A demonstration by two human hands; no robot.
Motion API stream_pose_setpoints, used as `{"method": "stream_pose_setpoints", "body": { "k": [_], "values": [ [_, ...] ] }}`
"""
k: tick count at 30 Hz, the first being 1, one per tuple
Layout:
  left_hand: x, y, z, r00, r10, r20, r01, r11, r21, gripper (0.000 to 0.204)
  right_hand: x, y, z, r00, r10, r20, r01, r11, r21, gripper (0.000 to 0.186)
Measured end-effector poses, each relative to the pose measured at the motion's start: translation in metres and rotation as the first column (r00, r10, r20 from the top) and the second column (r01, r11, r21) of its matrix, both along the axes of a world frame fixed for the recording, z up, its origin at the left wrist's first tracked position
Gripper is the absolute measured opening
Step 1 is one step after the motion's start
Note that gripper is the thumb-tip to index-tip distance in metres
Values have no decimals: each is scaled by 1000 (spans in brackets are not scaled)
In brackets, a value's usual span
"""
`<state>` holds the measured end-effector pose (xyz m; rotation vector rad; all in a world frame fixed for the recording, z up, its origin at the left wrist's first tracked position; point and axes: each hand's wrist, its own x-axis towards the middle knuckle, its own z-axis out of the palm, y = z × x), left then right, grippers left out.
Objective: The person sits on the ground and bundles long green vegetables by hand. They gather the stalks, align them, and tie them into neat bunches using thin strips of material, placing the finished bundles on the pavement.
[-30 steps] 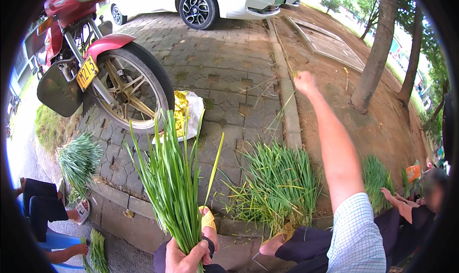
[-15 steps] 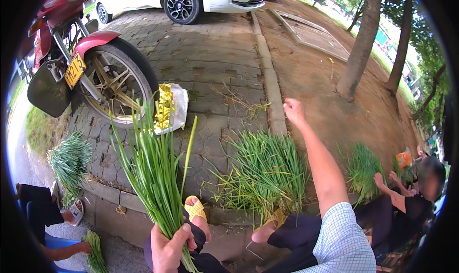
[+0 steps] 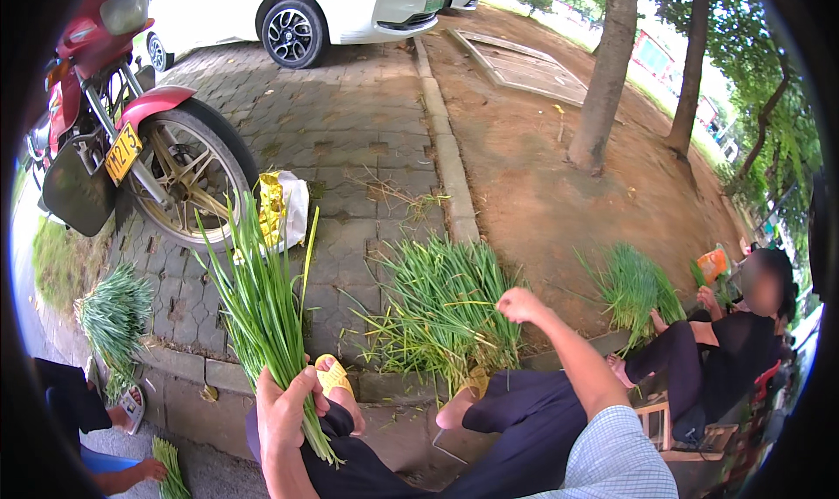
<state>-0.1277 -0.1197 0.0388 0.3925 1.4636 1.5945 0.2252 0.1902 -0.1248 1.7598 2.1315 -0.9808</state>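
My left hand (image 3: 290,405) is wrapped round the lower ends of a bunch of chives (image 3: 253,302), whose long green blades point up and away. One yellowish stalk stands out at the bunch's right side. Above the right edge of a large loose pile of chives (image 3: 437,302), my right hand (image 3: 521,306) has its fingers closed. A thin yellowish blade ends beside those fingers; whether they grip it, I cannot tell. The pile lies on the paving in front of my feet in yellow slippers (image 3: 333,377).
A red motorcycle (image 3: 140,106) stands far left by a gold-and-white bag (image 3: 284,209). Another heap of chives (image 3: 115,311) lies left, near a co-worker's hand (image 3: 153,469) on a small bunch. At right, a seated person (image 3: 734,350) is beside more chives (image 3: 634,280). A kerb (image 3: 450,162) borders bare soil.
My right hand has come down and nearer, from over the soil to the pile's right edge. The left hand still grips the bunch. The whole view has shifted toward the right.
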Motion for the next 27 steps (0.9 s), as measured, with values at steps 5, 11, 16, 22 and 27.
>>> {"method": "stream_pose_setpoints", "body": {
  "k": [5,11,16,22,27],
  "values": [
    [4,-3,-5,1000,-7,-10,7,1000,11,25,2,-40,-58,962,143,234,-174,978,119,34],
    [8,-5,-5,999,-11,-40,11,1000,-21,24,-22,-84,-96,959,78,271,-141,965,221,64],
    [12,0,-1,999,-16,-47,14,999,-35,23,-23,-99,-124,951,60,303,-159,936,313,59],
    [13,6,-1,999,-18,-50,17,999,-31,23,10,-70,-106,916,81,394,-144,980,134,24],
    [13,8,-1,999,-27,-44,26,999,-23,23,59,-50,-97,912,-6,409,-55,989,138,25]
  ]
}}
